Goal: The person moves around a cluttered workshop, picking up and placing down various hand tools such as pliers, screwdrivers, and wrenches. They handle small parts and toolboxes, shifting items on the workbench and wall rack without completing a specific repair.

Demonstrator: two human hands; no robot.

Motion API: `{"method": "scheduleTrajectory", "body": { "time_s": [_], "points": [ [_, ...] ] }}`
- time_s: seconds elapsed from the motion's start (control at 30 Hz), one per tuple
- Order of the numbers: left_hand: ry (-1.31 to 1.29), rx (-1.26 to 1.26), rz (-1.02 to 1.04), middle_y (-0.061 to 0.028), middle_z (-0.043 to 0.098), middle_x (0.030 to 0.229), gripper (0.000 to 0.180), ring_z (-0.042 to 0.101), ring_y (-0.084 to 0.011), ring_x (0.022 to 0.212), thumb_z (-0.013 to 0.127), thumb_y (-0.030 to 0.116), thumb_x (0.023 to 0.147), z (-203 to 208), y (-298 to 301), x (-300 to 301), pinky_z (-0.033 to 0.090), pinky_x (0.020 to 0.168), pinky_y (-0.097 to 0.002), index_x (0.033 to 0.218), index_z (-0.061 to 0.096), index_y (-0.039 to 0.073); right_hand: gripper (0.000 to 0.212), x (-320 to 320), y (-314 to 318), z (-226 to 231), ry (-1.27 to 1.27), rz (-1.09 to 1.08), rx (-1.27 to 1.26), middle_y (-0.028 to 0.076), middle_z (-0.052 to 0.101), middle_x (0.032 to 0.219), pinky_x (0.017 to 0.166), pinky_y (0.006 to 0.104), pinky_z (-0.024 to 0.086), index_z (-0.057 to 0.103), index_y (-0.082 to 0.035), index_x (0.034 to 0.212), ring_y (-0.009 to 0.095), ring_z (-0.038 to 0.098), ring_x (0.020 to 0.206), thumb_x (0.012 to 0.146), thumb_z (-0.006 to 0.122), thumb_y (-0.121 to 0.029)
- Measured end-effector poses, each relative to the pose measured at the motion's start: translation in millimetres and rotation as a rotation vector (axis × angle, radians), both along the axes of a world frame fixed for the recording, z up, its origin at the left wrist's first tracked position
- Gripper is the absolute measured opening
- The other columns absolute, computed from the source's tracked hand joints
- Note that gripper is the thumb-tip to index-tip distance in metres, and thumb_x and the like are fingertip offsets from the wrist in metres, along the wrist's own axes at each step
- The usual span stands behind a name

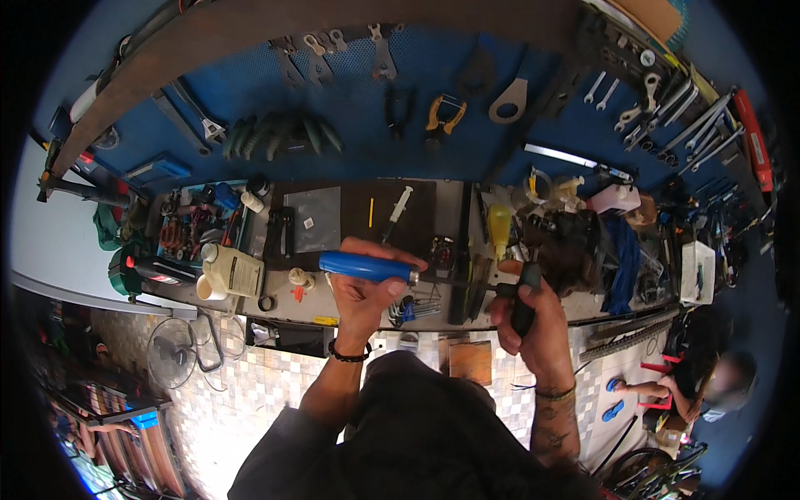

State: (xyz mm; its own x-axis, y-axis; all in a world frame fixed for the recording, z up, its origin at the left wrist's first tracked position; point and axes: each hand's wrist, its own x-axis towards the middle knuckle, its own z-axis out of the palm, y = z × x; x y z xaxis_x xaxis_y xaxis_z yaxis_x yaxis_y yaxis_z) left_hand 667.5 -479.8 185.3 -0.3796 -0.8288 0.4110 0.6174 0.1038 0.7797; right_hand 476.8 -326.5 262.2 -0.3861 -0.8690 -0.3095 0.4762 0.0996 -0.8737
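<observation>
Above the bench my left hand [360, 298] is closed around a blue cylinder [354, 265] that has a silver collar at its right end. A thin dark shaft [458, 285] runs between that collar and a dark T-shaped handle [524, 308]. My right hand [547, 321] grips the handle with fingers wrapped round it. Whether the shaft sits inside the collar or only meets it, I cannot tell. Behind my left hand lie a syringe [400, 204] and a short yellow stick [371, 212] on a dark mat [354, 200].
A cream jug [236, 271] and a tray of tools [158, 223] stand at left. A yellow bottle [499, 227], blue cloth [621, 258] and white basket [697, 273] are at right. Wrenches [508, 102] hang on the blue wall. A person [696, 383] sits at lower right.
</observation>
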Motion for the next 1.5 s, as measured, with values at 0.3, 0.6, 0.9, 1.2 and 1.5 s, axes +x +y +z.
{"method": "scheduleTrajectory", "body": {
  "time_s": [0.3, 0.6, 0.9, 1.2, 1.5],
  "points": [
    [-0.118, 0.350, -0.231, -0.0002, 0.050, 0.073, 0.030, 0.044, -0.0088, 0.063, 0.067, 0.035, 0.104, -4, 13, 8, 0.036, 0.060, -0.0243, 0.113, 0.057, 0.008, 0.032, -2, 16, -43, 0.924, -0.151, -0.270, 0.005, 0.068, 0.075, 0.054, 0.0299, 0.046, 0.062, -0.006, 0.115, 0.014, 0.062, 0.060, 0.094, 0.081, -0.021],
    [-0.144, 0.957, -0.913, 0.0059, 0.040, 0.060, 0.040, 0.032, -0.0044, 0.049, 0.055, 0.043, 0.110, -3, -10, 37, 0.021, 0.042, -0.0196, 0.115, 0.062, 0.004, 0.040, -27, 5, 30, 2.131, 0.460, -0.754, -0.003, 0.071, 0.103, 0.102, 0.0392, 0.049, 0.073, -0.030, 0.109, 0.018, 0.067, 0.103, 0.072, 0.088, -0.035],
    [-0.133, 0.044, -0.014, -0.0095, 0.072, 0.093, 0.039, 0.068, -0.0177, 0.088, 0.074, 0.028, 0.092, -19, 14, 29, 0.053, 0.081, -0.0296, 0.115, 0.071, -0.002, 0.097, -1, -1, -23, 0.461, 0.088, -0.392, 0.029, 0.033, 0.166, 0.123, 0.0474, 0.033, 0.009, -0.006, 0.169, 0.035, 0.035, 0.155, 0.093, 0.070, -0.001],
    [-0.215, -0.002, -0.172, -0.0129, 0.076, 0.097, 0.052, 0.069, -0.0183, 0.089, 0.077, 0.045, 0.083, -27, 4, 40, 0.051, 0.082, -0.0307, 0.102, 0.075, -0.003, 0.033, -14, 34, -15, 0.891, 0.393, -0.294, 0.016, 0.076, 0.122, 0.094, 0.0408, 0.059, 0.070, -0.004, 0.123, 0.030, 0.074, 0.111, 0.091, 0.078, -0.008],
    [-0.139, 0.128, -0.272, -0.0129, 0.074, 0.095, 0.051, 0.067, -0.0177, 0.084, 0.076, 0.043, 0.084, -33, 5, 33, 0.050, 0.078, -0.0304, 0.103, 0.073, -0.004, 0.044, -15, 24, 5, 1.509, 0.356, -0.528, 0.008, 0.076, 0.119, 0.096, 0.0435, 0.055, 0.074, -0.009, 0.119, 0.028, 0.072, 0.111, 0.077, 0.086, -0.018]
  ]
}}
